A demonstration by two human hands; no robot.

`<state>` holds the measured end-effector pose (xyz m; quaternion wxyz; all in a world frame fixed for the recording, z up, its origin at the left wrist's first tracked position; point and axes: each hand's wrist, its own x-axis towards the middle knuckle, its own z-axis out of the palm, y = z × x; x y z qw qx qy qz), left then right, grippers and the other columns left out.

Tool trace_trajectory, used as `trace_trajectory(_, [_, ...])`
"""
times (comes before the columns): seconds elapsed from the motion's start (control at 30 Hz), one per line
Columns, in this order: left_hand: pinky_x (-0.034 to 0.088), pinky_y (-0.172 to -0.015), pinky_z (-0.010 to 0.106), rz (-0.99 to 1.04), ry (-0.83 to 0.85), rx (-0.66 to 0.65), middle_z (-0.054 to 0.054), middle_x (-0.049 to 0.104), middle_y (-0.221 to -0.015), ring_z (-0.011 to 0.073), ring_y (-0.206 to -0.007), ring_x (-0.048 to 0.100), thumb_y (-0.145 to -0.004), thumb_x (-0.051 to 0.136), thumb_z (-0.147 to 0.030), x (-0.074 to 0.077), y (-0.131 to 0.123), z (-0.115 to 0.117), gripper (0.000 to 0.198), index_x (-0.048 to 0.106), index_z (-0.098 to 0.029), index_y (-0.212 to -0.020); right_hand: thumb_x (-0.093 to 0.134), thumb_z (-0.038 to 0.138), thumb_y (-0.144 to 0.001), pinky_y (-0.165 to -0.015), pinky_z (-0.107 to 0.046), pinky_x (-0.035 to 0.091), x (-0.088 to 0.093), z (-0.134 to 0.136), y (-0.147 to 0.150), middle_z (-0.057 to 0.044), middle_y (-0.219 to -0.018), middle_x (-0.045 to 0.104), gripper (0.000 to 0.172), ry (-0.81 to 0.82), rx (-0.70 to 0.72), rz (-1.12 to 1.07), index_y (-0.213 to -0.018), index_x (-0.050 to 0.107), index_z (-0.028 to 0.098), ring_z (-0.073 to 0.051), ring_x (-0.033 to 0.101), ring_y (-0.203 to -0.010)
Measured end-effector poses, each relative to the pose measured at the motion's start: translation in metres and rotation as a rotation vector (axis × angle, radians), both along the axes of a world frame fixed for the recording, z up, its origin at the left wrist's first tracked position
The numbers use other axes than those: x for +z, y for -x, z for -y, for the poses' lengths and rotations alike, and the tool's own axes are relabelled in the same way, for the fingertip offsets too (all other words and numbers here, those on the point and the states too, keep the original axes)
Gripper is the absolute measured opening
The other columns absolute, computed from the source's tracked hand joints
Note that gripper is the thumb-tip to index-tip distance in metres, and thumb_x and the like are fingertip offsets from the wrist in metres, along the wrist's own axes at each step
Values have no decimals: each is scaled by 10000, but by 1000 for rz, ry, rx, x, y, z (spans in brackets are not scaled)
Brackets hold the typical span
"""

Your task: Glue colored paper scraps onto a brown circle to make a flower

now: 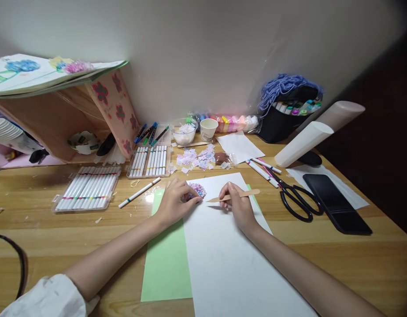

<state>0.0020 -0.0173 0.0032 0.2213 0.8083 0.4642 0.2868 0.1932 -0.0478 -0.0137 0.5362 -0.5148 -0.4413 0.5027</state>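
Observation:
A white sheet (pixel 230 259) lies on a green sheet (pixel 165 264) on the wooden desk (pixel 58 237). Near the white sheet's top edge sits a small cluster of pink, blue and white paper bits (pixel 197 190). My left hand (pixel 175 200) rests on the paper with its fingers curled down, the fingertips pressing on the cluster. My right hand (pixel 238 204) pinches a flat wooden stick (pixel 234 196), whose pointed end aims left toward the cluster.
Loose paper scraps (pixel 197 158), a clear bowl (pixel 184 133) and a paper cup (pixel 209 129) sit behind the sheet. Marker trays (pixel 87 188) (pixel 150 160) and a loose marker (pixel 139 192) lie left. Black scissors (pixel 297 200), a black phone (pixel 335 202) and pens (pixel 263 169) lie right.

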Motion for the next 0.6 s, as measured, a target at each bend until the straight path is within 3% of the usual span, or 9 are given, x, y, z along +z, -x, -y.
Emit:
trace_trajectory(0.23, [320, -698, 317, -59, -44, 10, 4, 552, -667, 169, -737, 460, -786, 668, -346, -3, -5, -2, 157, 668, -208, -712, 425, 491, -915, -555, -220, 382, 2, 5, 2, 19, -607, 542, 365, -9, 144, 150, -727, 537, 200, -104, 482, -576])
trace_trajectory(0.6, [330, -705, 324, -48, -51, 64, 4, 556, -709, 179, -763, 474, -840, 599, -343, -5, -5, -5, 146, 635, -214, -783, 448, 453, -919, -605, -231, 406, 4, 7, 2, 19, -679, 565, 308, -52, 170, 266, -762, 539, 204, -111, 521, -634])
